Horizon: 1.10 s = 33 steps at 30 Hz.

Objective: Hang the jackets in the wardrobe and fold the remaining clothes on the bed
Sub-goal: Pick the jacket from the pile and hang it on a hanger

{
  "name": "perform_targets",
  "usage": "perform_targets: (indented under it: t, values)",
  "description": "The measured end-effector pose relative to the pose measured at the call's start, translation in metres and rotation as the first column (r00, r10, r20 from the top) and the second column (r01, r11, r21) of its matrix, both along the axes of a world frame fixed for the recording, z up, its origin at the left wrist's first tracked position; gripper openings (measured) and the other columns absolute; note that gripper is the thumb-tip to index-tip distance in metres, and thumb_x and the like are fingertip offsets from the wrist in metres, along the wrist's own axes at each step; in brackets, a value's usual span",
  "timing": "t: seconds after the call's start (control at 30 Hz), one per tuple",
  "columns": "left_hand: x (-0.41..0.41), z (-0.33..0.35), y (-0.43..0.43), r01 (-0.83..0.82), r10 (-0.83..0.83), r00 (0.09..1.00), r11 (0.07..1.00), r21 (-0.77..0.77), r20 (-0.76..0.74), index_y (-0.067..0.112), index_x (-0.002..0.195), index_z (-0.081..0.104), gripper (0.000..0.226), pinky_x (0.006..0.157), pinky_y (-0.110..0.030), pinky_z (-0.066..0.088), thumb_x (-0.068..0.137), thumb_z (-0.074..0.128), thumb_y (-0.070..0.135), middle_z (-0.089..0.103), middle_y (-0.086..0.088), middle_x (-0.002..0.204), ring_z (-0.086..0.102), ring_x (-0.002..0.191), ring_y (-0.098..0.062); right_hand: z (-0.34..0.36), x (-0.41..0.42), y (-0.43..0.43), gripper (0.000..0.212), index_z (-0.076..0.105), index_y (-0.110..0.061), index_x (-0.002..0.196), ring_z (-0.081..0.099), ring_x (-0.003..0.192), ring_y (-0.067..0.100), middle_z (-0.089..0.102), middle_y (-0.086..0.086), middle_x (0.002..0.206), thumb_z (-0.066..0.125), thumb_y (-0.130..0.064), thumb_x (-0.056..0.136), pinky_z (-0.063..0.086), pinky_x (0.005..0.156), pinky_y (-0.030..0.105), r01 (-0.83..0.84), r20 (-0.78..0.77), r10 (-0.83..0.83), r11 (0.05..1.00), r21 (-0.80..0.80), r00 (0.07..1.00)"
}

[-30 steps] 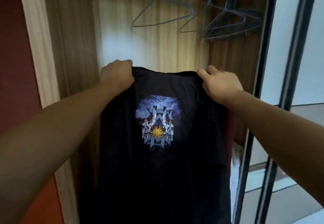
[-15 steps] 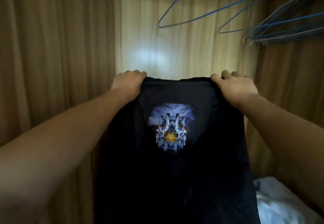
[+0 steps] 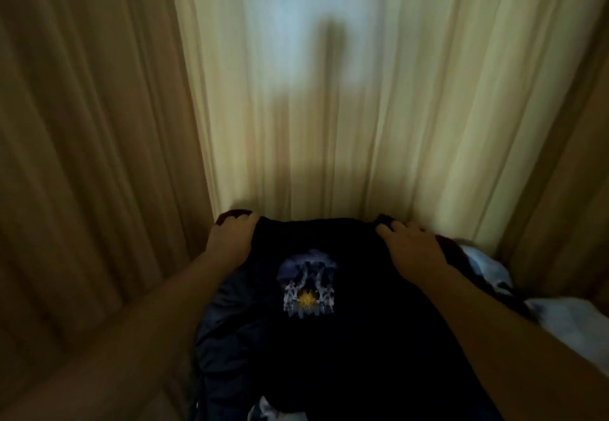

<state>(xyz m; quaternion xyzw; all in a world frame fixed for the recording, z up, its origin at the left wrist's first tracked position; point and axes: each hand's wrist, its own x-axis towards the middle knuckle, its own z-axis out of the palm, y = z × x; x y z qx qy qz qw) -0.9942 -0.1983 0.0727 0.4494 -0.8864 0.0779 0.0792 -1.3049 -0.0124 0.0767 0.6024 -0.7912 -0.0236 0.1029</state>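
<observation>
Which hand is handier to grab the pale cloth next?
Right, probably. The pale cloth lies just beside the right hand, while the left hand grips the opposite corner of the shirt, with the whole shirt between it and the cloth.

Hands, left (image 3: 230, 241) and right (image 3: 412, 252) — grip shirt (image 3: 346, 361) (black).

No word, brand, number or sign can be read anywhere in the view. The only marking is a printed picture (image 3: 308, 284) on the black garment (image 3: 346, 348), set centrally a little below its top edge. It shows bluish-white shapes around a yellow sun-like burst. The print is blurred and dim, and no letters can be made out in it.
</observation>
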Motion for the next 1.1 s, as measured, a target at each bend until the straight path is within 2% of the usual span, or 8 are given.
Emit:
perform_targets:
  t: [0.13,0.3,0.37,0.47,0.6,0.77,0.93,1.1]
  values:
    - [-0.006,-0.051,-0.001,-0.007,-0.016,0.987,0.99,0.142,0.158,0.022,0.152,0.033,0.056,0.107,-0.044,0.04,0.099,0.052,0.023,0.052,-0.003,0.142,0.048,0.128,-0.027,-0.049,-0.008,0.009,0.058,0.028,-0.029,0.152,0.046,0.126,0.036,0.042,0.008,0.142,0.05,-0.046,0.101,0.044,0.099,0.048,-0.011,0.102,-0.003,0.99,0.138,0.995]
    - [-0.012,-0.041,0.007,-0.003,-0.029,0.995,0.951,0.309,0.1,0.024,0.152,0.033,0.068,0.11,-0.056,0.037,0.093,0.062,0.04,0.044,-0.005,0.149,0.04,0.137,-0.03,-0.021,0.0,0.017,0.051,0.035,-0.025,0.15,0.052,0.12,0.033,0.048,0.007,0.138,0.042,-0.045,0.104,0.044,0.099,0.046,-0.04,0.162,0.029,0.997,0.069,0.986]
    - [-0.015,-0.011,0.016,0.045,-0.041,0.999,0.937,0.347,-0.019,0.026,0.156,0.031,0.084,0.111,-0.048,0.039,0.086,0.068,0.054,0.042,-0.006,0.152,0.04,0.139,-0.028,0.006,0.01,0.025,0.054,0.041,-0.027,0.146,0.052,0.125,0.033,0.051,0.004,0.139,0.045,-0.055,0.1,0.042,0.103,0.048,-0.012,0.188,0.012,1.0,-0.002,0.982]
    - [-0.022,0.046,0.034,0.172,-0.086,0.971,0.898,0.406,-0.223,0.022,0.153,0.04,0.077,0.1,-0.023,0.037,0.089,0.067,0.056,0.048,-0.004,0.151,0.047,0.135,-0.021,0.058,0.026,0.036,0.052,0.054,-0.023,0.134,0.057,0.119,0.029,0.059,0.006,0.129,0.047,-0.059,0.098,0.047,0.097,0.041,0.007,0.221,0.015,0.995,-0.098,0.975]
    - [-0.033,0.13,0.069,0.268,-0.147,0.938,0.883,0.385,-0.314,0.024,0.146,0.049,0.064,0.099,-0.022,0.04,0.09,0.067,0.048,0.053,-0.003,0.146,0.052,0.129,-0.017,0.14,0.04,0.055,0.046,0.062,-0.019,0.127,0.059,0.114,0.025,0.063,0.007,0.127,0.05,-0.053,0.098,0.047,0.09,0.033,0.002,0.285,0.029,0.994,-0.108,0.958]
    - [-0.035,0.228,0.111,0.317,-0.262,0.936,0.917,0.241,-0.234,0.021,0.141,0.053,0.056,0.09,-0.025,0.045,0.093,0.066,0.046,0.063,-0.004,0.131,0.059,0.113,-0.018,0.235,0.055,0.085,0.059,0.058,-0.02,0.133,0.056,0.104,0.021,0.061,0.004,0.123,0.052,-0.063,0.094,0.046,0.083,0.032,0.025,0.25,0.004,0.993,-0.116,0.968]
    - [-0.033,0.3,0.137,0.31,-0.293,0.947,0.941,0.133,-0.134,0.018,0.139,0.056,0.055,0.091,-0.028,0.043,0.094,0.064,0.049,0.057,-0.004,0.138,0.056,0.12,-0.022,0.312,0.072,0.108,0.055,0.062,-0.018,0.125,0.059,0.111,0.024,0.062,0.006,0.128,0.052,-0.062,0.095,0.049,0.093,0.036,0.017,0.179,0.016,0.983,-0.184,0.984]
    - [-0.034,0.353,0.156,0.307,-0.298,0.942,0.951,0.034,-0.155,0.022,0.138,0.057,0.055,0.096,-0.029,0.047,0.092,0.065,0.051,0.058,-0.001,0.136,0.057,0.117,-0.018,0.363,0.079,0.124,0.061,0.066,-0.017,0.115,0.06,0.105,0.023,0.065,0.005,0.122,0.048,-0.071,0.092,0.05,0.088,0.034,0.034,0.122,0.001,0.959,-0.28,0.993]
